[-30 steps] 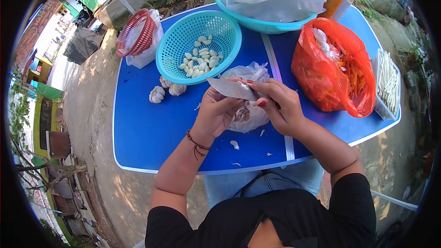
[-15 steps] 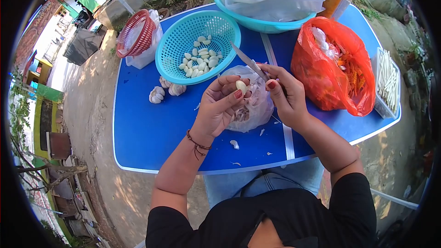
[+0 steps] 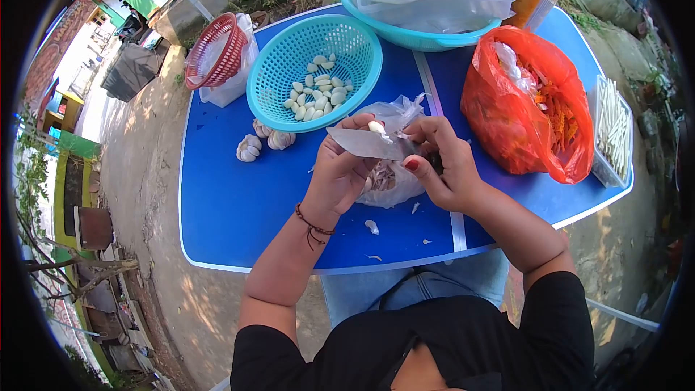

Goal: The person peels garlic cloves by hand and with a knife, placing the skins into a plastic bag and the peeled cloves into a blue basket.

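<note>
One pale, seemingly peeled garlic clove (image 3: pixel 376 127) sits pinched in the left hand (image 3: pixel 344 170), the right hand (image 3: pixel 441 163) gripping the knife (image 3: pixel 365 143).

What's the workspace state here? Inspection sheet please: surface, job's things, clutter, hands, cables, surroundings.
Surface: blue table, outdoors, in sun.
Job's things: garlic clove at the left hand's fingertips; knife in the right hand, blade flat across toward the left; clear bag of skins under the hands; teal basket of peeled cloves; two garlic bulbs beside it.
Clutter: red bag, red basket, teal bowl with clear box, tray of white sticks, skin scraps.
Hands: left hand holds the clove; right hand grips the knife.
Cables: nothing seen.
Surroundings: bare ground, plants, buildings at left.
</note>
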Available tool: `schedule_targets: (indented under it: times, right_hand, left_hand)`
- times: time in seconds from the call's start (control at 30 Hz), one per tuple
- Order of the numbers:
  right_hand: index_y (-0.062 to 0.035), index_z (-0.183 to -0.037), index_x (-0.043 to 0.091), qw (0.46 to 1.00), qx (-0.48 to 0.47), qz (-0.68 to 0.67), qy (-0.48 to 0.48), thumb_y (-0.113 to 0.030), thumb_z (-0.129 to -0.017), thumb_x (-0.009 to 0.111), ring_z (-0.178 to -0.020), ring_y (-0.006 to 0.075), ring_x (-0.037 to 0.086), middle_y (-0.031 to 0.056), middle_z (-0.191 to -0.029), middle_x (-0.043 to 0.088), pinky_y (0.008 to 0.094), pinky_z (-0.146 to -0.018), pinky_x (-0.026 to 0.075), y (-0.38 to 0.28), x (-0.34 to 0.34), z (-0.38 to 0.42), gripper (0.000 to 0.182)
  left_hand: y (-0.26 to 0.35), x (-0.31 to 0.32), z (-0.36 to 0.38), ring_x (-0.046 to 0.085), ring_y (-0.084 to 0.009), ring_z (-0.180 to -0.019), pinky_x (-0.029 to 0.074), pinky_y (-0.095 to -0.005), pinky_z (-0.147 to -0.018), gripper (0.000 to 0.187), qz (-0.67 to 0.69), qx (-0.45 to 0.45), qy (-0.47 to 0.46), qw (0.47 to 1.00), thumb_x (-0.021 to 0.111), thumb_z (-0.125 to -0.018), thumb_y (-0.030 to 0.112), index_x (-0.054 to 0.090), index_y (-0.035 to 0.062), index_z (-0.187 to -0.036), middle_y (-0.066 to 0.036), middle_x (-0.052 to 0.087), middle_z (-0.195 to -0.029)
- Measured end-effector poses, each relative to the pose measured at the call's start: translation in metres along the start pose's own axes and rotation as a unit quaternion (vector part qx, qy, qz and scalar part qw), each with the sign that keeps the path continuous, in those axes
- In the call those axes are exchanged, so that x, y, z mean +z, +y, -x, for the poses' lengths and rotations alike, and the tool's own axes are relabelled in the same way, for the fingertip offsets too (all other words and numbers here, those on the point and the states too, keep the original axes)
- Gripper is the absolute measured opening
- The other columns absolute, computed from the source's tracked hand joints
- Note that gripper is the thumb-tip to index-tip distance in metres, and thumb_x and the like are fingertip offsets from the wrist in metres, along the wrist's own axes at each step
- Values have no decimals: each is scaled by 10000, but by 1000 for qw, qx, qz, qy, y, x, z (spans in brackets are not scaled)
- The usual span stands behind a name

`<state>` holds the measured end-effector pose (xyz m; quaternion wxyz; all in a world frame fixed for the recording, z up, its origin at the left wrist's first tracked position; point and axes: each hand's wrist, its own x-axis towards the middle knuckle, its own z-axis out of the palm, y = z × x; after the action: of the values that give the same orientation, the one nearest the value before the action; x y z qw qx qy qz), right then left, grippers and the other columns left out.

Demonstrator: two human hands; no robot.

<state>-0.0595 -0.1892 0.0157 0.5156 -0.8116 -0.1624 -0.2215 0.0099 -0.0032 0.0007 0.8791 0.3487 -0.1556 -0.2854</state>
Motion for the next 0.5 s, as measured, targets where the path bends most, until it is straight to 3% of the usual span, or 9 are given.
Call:
schedule_targets:
  times: [0.1, 0.23, 0.5]
  right_hand:
    - [-73, -1207, 492, 999, -17, 29, -38, -263, -850, 672, -602, 206, 595, 109, -835, 622, 302, -554, 474, -5, -2, -1, 442]
    - [-90, -1254, 499, 996, -33, 61, -62, -229, -825, 687, -605, 215, 607, 103, -915, 653, 303, -547, 475, -5, -2, -1, 489]
    - [-103, -1234, 546, 995, -79, 61, -16, -188, -833, 674, -623, 217, 626, 90, -1007, 664, 314, -538, 481, -4, 0, -4, 429]
  left_hand:
    - [3, 9, -1, 639, -198, -1013, 564, -312, -865, 326, 59, -20, 18, 998, 624, -878, 28, 542, 17, -1193, -123, 616, -1137]
    - [1, 9, -2, 641, -212, -1012, 568, -324, -855, 252, 6, -12, 30, 999, 587, -908, 55, 575, 19, -1157, -148, 629, -1130]
    - [6, 13, 3, 632, -227, -1037, 559, -339, -876, 277, 57, -31, 10, 998, 594, -905, 84, 572, 16, -1173, -165, 601, -1178]
